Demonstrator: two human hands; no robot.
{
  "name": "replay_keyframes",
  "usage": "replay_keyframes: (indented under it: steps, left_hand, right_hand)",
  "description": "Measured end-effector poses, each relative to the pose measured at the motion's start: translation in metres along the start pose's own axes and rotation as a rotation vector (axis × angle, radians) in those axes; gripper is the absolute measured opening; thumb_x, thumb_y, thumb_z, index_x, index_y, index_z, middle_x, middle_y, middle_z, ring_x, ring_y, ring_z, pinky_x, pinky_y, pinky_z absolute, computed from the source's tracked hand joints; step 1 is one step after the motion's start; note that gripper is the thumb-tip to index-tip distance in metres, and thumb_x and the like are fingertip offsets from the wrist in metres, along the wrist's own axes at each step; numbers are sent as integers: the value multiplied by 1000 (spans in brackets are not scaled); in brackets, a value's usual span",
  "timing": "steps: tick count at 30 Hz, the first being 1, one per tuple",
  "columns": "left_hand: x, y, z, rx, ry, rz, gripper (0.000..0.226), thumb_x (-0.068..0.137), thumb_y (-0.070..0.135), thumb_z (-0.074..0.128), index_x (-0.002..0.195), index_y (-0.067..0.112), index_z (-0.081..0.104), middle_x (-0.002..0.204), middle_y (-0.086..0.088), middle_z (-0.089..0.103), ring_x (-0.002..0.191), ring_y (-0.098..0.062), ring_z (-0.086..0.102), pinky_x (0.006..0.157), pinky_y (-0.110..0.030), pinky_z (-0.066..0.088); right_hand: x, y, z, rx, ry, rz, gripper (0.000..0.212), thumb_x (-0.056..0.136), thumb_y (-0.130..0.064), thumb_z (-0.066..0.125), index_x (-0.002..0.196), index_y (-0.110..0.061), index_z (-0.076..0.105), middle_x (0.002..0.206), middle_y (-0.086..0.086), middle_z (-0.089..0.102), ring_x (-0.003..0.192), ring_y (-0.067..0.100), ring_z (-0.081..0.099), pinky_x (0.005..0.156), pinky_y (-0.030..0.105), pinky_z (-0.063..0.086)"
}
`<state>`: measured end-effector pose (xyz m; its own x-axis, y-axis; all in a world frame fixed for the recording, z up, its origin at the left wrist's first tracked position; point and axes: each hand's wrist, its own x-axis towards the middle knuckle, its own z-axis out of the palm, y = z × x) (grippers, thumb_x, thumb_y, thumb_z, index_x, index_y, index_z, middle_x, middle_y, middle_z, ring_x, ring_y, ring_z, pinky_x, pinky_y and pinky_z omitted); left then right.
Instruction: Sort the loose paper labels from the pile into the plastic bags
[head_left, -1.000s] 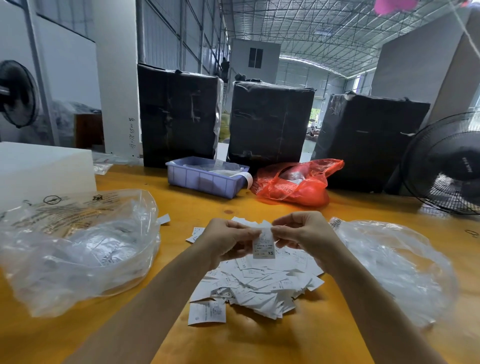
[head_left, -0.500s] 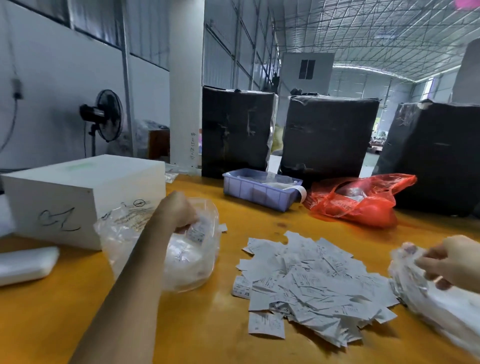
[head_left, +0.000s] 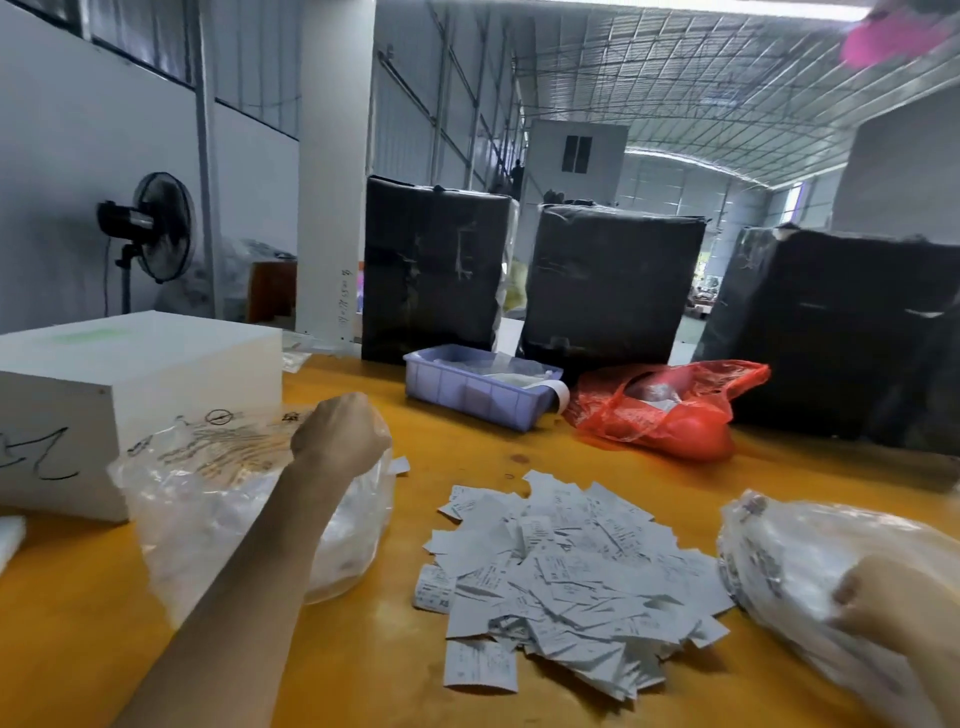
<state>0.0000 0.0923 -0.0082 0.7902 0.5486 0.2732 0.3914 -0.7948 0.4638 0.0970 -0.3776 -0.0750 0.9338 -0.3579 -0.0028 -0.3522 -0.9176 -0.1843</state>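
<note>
— Where are the labels found?
— A loose pile of paper labels (head_left: 566, 577) is spread on the yellow surface (head_left: 363, 649), between two clear plastic bags.
— And the fingers?
— The left hand (head_left: 340, 434) is curled at the left bag (head_left: 234, 519); the right hand (head_left: 893, 597) is pressed on the right bag (head_left: 795, 561). What the fingers hold cannot be told.
</note>
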Motion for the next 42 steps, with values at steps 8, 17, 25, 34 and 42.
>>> replay_keyframes:
  steps: [8,17,25,34,42]
  left_hand:
    - [-57,83,56,-268,-216,554,19,85,27,67,99,14,67,90,4,61,83,-9,53,70,-17,41]
    - [-83,98,100,-415,-319,688,13,84,22,69,95,15,72,85,9,67,77,-1,60,66,-5,43]
    - [-90,108,87,-1041,-627,439,75,52,73,72,102,18,64,94,-3,73,84,-15,70,74,-30,58]
    - [-87,103,75,-1230,-862,196,54,63,42,80,100,4,66,90,-12,72,77,-19,71,64,-23,55]
    - [-86,100,85,-1117,-706,153,9,83,12,69,83,4,68,66,-9,71,51,-13,64,52,-21,52]
  right_hand:
    - [-42,-9,-31,113,41,-53,2,80,-14,70,80,-12,69,85,2,68,82,19,65,79,34,55]
    - [-43,-2,-49,339,100,-101,28,89,-20,63,68,-3,71,68,8,71,58,14,62,51,21,45]
    - [-90,-65,-74,1054,-449,-463,26,94,-26,55,78,-9,68,77,6,72,67,16,68,61,27,46]
    - [-119,-112,-40,735,-535,-623,28,94,-28,57,75,-11,69,72,2,72,58,9,64,55,21,37]
    - [-120,-125,-24,958,-404,-518,23,92,-28,59,79,-12,72,75,-2,73,66,7,66,68,23,44]
